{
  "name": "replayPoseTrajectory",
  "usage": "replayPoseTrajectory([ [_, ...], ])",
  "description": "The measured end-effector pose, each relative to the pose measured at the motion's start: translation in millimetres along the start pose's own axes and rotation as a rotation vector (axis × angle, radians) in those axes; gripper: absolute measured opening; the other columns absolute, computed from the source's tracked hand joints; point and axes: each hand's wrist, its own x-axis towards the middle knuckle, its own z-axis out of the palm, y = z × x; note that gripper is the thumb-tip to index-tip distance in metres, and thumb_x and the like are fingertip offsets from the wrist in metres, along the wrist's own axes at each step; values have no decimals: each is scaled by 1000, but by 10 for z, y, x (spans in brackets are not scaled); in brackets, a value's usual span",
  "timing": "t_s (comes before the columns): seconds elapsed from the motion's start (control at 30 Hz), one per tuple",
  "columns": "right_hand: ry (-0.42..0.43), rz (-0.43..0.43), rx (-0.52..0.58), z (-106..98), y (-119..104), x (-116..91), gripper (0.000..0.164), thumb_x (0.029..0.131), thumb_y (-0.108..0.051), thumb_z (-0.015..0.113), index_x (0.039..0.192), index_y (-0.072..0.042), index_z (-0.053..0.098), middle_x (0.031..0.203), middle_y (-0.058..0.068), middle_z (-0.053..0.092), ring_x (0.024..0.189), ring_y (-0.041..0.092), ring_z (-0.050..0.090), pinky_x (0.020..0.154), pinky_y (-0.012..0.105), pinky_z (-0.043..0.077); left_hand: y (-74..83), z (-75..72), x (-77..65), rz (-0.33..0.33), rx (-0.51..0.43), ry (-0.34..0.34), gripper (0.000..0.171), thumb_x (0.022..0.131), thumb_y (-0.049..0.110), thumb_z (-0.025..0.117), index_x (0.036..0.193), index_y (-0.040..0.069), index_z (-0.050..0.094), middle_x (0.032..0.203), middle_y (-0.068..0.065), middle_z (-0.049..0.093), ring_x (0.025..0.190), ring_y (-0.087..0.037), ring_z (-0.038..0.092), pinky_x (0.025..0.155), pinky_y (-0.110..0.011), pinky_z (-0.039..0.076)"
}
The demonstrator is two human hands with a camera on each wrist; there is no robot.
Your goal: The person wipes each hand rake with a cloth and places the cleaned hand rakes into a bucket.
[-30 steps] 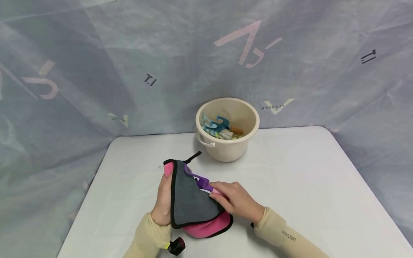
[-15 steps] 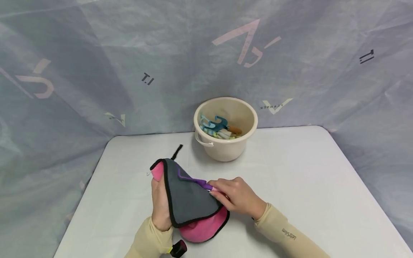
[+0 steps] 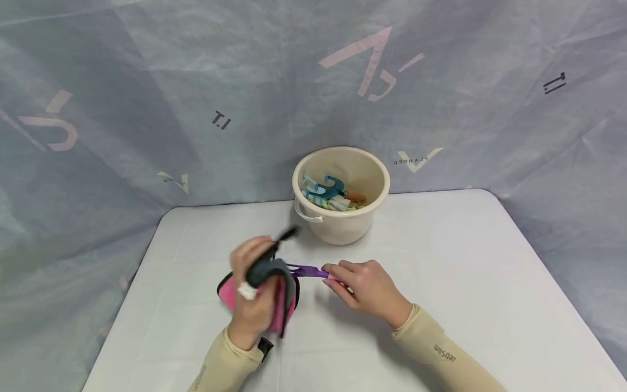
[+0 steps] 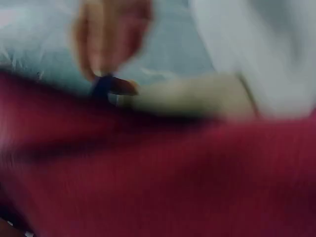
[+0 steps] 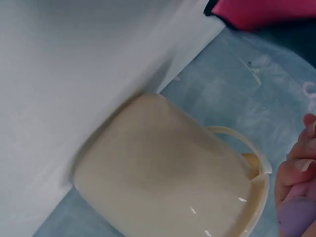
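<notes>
My left hand grips a bunched two-sided cloth, grey on one face and pink on the other, with black edging and a black hanging loop. Folded around the far end of a slim purple tool, the cloth hides that end. The thumb and fingers of my right hand pinch the tool by its pink handle, just right of the cloth. In the left wrist view, blurred cloth fills the lower part. The right wrist view catches the handle's rounded purple end beside curled fingers.
A cream bucket with a side handle stands at the back of the white table. Inside lie several items, among them a dark teal hooked piece and an orange handle. A grey printed sheet hangs behind.
The cloth, earlier spread with its grey face up under the tool, is now bunched around the tool's end. My left hand has turned over on top; the right hand has shifted slightly right.
</notes>
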Motion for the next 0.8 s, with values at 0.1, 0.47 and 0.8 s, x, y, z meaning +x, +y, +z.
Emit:
replayPoseTrajectory([
  [0.1,-56,-39,-28,-1,-19,-10,18,91,-27,64,103,-14,70,67,-9,60,48,1,45,41,23,45,-46,93,-95,123,150,-88,35,92,30,57,117,7,67,116,-13,56,110,-27,48,99,-44,35],
  [0.47,-146,-90,-34,1,-65,-16,17,87,-21,69,102,-13,69,69,-7,60,48,2,46,43,21,45,-115,114,-152,-25,150,120,38,61,3,87,70,3,50,69,-8,52,74,-23,43,71,-33,33],
  [0.8,-171,5,-66,-29,34,-44,14,87,-23,69,99,-16,70,66,-8,59,46,5,46,43,26,47,-187,84,-146,211,330,-501,21,88,35,69,95,15,70,89,2,71,90,-16,60,88,-40,48],
])
